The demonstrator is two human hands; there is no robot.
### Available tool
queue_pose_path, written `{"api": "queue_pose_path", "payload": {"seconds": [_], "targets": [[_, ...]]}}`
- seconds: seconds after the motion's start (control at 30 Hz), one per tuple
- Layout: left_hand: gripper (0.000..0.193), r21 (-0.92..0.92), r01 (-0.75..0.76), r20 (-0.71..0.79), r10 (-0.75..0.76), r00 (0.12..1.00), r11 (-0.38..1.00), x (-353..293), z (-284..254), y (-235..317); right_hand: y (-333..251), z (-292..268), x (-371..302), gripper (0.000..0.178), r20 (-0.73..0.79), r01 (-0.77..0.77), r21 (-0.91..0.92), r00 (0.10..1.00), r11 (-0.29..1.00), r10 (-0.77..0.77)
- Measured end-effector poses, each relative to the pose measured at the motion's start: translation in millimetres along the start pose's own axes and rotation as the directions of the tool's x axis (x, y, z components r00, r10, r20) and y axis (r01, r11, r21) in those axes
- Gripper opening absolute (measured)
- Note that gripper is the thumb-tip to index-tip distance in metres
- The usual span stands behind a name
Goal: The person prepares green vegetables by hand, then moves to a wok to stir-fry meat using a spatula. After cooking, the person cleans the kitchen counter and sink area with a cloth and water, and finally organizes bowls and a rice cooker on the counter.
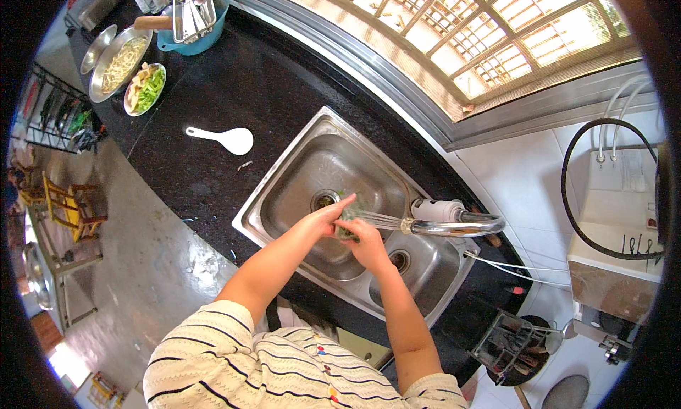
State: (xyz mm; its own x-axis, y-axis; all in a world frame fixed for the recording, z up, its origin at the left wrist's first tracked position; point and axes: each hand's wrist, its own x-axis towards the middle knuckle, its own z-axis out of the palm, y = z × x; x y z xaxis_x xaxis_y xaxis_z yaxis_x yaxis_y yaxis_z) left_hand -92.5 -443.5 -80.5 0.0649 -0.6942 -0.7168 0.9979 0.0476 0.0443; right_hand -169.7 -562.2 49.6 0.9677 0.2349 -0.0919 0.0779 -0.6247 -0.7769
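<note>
My left hand (328,219) and my right hand (367,241) meet over the large basin of the steel double sink (291,169). Between them they grip a small green leafy-looking bunch (349,212), mostly covered by the fingers and the water. Its exact kind cannot be made out. A stream of water (379,219) runs from the curved tap (457,227) onto the bunch and my fingers. Below the hands is the large basin's drain (325,200), with some green bits near it.
A white rice paddle (237,141) lies on the black counter (206,189) left of the sink. Farther left stand a plate of cut vegetables (145,90), a bowl of pale shreds (122,67) and a blue basin (195,43). A utensil rack (507,346) stands at the right.
</note>
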Motion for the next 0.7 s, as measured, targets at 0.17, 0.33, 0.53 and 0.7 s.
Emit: {"api": "queue_pose_path", "payload": {"seconds": [0.17,0.33,0.53,0.7], "targets": [[0.066,0.115,0.125,-0.089,-0.115,0.989,0.986,-6.0,17.2,-4.6,8.0,-28.6,-17.7,0.05,0.08,-0.184,0.212,0.982,0.96,0.17],[0.069,0.167,0.175,0.122,-0.196,0.973,0.97,-44.9,36.0,-11.4,73.5,-25.5,-7.6,0.039,-0.12,-0.222,0.627,0.919,0.747,0.375],[0.04,-0.469,0.24,0.588,0.098,0.803,0.85,-27.0,33.8,-50.1,54.0,23.7,11.9,0.061,0.188,-0.169,0.952,0.981,-0.254,0.054],[0.036,-0.587,0.17,0.423,0.122,0.898,0.791,-66.1,79.4,-58.2,70.5,38.3,4.5,0.058,-0.155,0.13,0.939,0.986,-0.318,-0.054]]}}
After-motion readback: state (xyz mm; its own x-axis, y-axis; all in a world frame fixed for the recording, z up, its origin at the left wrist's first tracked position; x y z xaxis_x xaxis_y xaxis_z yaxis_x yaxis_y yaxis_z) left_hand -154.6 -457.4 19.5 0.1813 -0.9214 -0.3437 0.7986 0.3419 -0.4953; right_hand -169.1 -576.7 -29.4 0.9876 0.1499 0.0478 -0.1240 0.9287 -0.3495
